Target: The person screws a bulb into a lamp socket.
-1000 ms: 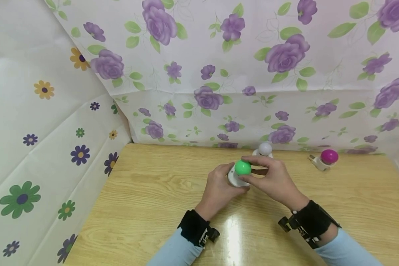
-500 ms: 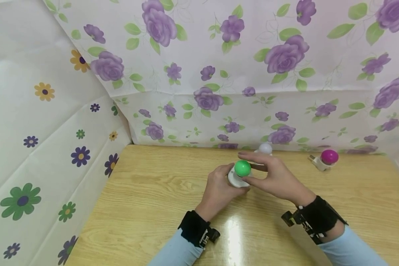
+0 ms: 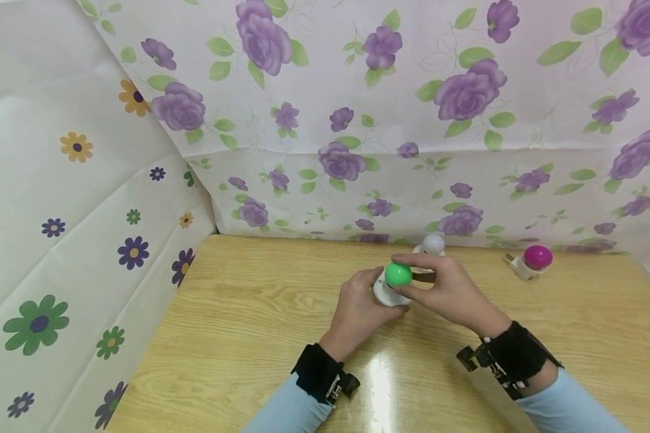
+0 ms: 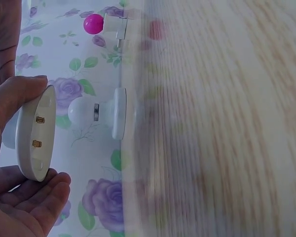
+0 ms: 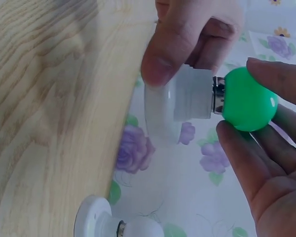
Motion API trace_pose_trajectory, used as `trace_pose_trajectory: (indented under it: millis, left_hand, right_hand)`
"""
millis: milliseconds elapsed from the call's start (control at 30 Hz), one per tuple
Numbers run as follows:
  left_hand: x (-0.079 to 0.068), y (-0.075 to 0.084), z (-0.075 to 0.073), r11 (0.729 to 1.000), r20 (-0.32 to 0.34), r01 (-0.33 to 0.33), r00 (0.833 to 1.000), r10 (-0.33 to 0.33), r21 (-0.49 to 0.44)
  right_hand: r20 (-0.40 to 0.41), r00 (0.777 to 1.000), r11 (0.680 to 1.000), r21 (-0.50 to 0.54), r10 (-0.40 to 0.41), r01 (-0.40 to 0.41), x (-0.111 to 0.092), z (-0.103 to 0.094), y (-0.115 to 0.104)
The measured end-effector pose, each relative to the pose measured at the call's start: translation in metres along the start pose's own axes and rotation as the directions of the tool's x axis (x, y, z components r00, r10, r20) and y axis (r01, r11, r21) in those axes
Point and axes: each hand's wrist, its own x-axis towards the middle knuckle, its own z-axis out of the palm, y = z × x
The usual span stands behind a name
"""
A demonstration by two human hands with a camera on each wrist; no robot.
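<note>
In the head view my left hand grips a round white lamp holder by its rim, off the table. Two brass screw terminals show on its underside in the left wrist view. A green light bulb stands in the holder's socket, a strip of its metal base still visible. The fingertips of my right hand pinch the green bulb from opposite sides. Just behind the hands, a white bulb sits in a similar white holder, partly hidden by my right hand in the head view.
A magenta bulb in a white plug adapter lies at the back right of the wooden table. Flowered sheets hang directly behind the table and along its left side.
Half a second ago my right fingers were spread slightly away from the green bulb; now they have closed around it again. My left hand keeps its grip on the holder in nearly the same place.
</note>
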Motion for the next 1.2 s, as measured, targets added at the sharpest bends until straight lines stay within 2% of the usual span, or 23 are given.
trace_pose_trajectory:
  millis: [267, 433, 567, 700, 800, 933, 1200]
  left_hand:
    - [0.0, 0.0, 0.001, 1.0, 0.0, -0.017, 1.0, 0.017, 0.004]
    - [0.002, -0.001, 0.001, 1.0, -0.006, -0.019, 1.0, 0.019, 0.02]
    - [0.002, -0.001, 0.0, 1.0, -0.004, -0.019, 1.0, 0.019, 0.014]
    - [0.002, -0.001, -0.001, 1.0, 0.001, -0.014, 1.0, 0.014, 0.0]
    - [0.002, -0.001, -0.001, 1.0, -0.006, -0.011, 1.0, 0.011, -0.007]
    - [0.001, -0.001, -0.001, 1.0, -0.009, -0.012, 1.0, 0.012, -0.017]
    - [0.0, -0.003, 0.0, 1.0, -0.005, -0.011, 1.0, 0.011, -0.014]
  right_hand:
    - [-0.142, 0.988, 0.997, -0.063, -0.06, 0.051, -0.001, 0.01, 0.006]
    - [-0.16, 0.986, 0.998, -0.058, -0.036, 0.027, 0.0, 0.009, -0.004]
    - [-0.146, 0.989, 1.0, 0.011, -0.008, 0.01, 0.0, 0.001, -0.023]
    - [-0.092, 0.994, 0.998, 0.018, -0.054, 0.055, 0.001, -0.005, -0.031]
    - [-0.027, 0.997, 0.997, 0.017, -0.077, 0.078, 0.002, -0.004, -0.025]
    - [0.038, 0.997, 0.998, 0.025, -0.061, 0.06, 0.003, -0.001, -0.008]
    - [0.024, 0.998, 0.998, 0.033, -0.049, 0.049, 0.002, 0.001, 0.005]
